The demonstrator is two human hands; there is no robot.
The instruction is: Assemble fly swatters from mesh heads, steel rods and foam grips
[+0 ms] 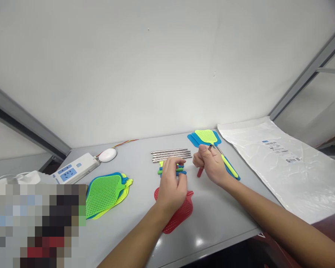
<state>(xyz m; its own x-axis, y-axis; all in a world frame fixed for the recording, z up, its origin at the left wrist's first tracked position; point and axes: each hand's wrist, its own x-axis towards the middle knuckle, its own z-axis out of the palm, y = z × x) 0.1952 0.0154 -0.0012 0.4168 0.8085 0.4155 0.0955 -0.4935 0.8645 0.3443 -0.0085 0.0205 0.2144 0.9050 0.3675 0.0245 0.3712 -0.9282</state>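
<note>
On the smooth grey counter (226, 223), a flat red perforated plastic paddle (181, 214) lies partly hidden by the left hand (173, 184), reaching toward that hand's 6 o'clock. The hands stand apart, the right hand (212, 163) toward 2 o'clock from the left. A row of slim silver metal rods (167, 154) lies at the left hand's 12 o'clock, nearer to it, long axes running 9 to 3. Just short of them, green, blue and yellow plastic handles (181, 170) meet the left fingertips; whether these grip anything, I cannot tell. The right fist clamps a narrow red plastic handle (200, 172), its axis 7 to 1.
</note>
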